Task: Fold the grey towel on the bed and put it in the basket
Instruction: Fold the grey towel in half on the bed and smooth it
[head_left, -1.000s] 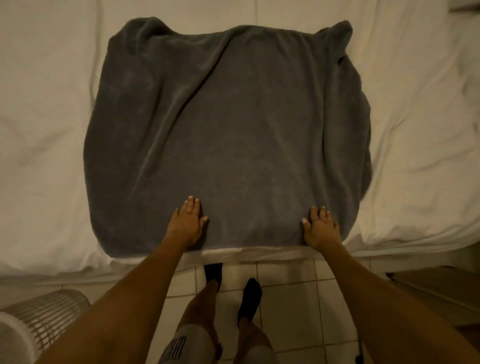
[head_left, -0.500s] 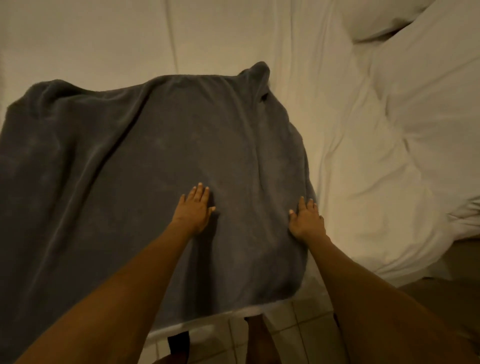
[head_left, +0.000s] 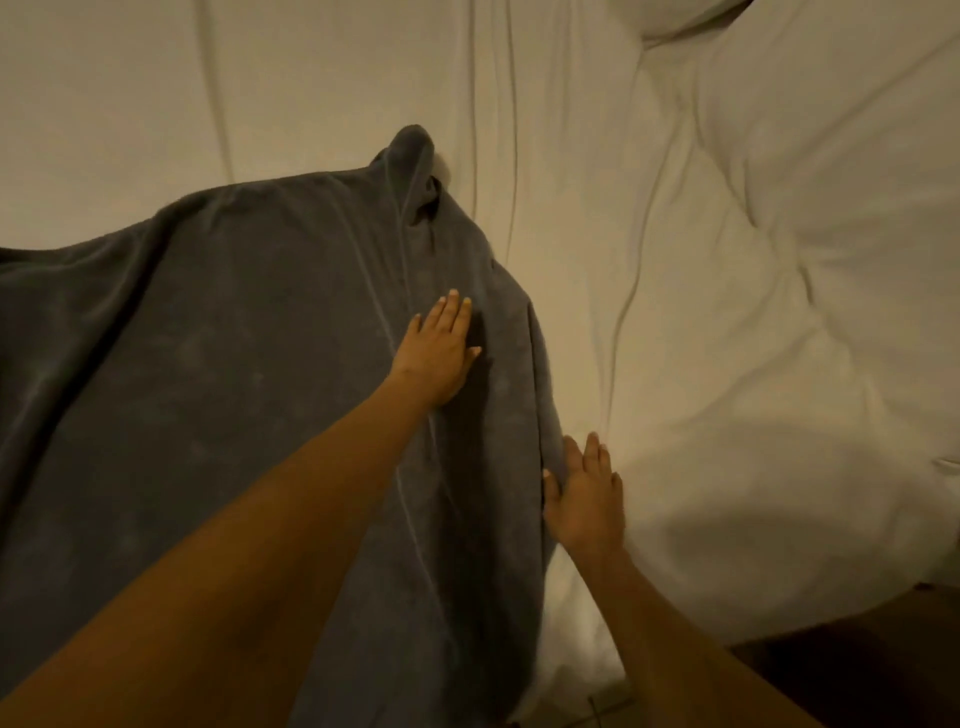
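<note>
The grey towel (head_left: 208, 364) lies spread on the white bed (head_left: 727, 364), filling the left half of the view, with a peaked corner at its far right. My left hand (head_left: 439, 353) rests flat on the towel near its right side, fingers straight. At the towel's right edge my right hand (head_left: 587, 493) lies flat, fingers straight, its thumb touching the towel's border and its palm on the sheet. The basket is out of view.
Rumpled white bedding and a pillow (head_left: 831, 156) fill the right and far side. A strip of dark floor (head_left: 857, 665) shows at the bottom right beside the bed's edge.
The view has swung right and forward, so the towel now sits left and the basket and floor tiles have left the frame. Both hands have slid along the towel toward its right edge.
</note>
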